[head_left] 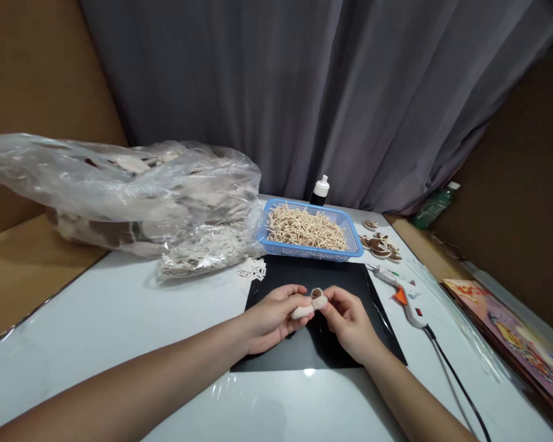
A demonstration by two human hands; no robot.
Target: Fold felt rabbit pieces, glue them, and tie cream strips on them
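Over a black mat (276, 356), both hands meet at a small cream and brown fabric piece (317, 301) that looks like felt and is partly curled into a loop. My left hand (276, 316) is closed on its pale lower end, thumb on top. The fingertips of my right hand (350, 319) pinch its right edge. Fingers cover part of the piece, so its full shape is hidden. Small white labels or tags (252, 270) lie at the mat's upper left corner.
A blue basket (311, 252) of cream strips stands behind the mat, a white-capped bottle (321, 189) beyond it. A large plastic bag (166, 190) fills the left back. At right are brown pieces (380, 247), a corded glue gun (410, 301), clear sticks (461, 325) and a green bottle (435, 205).
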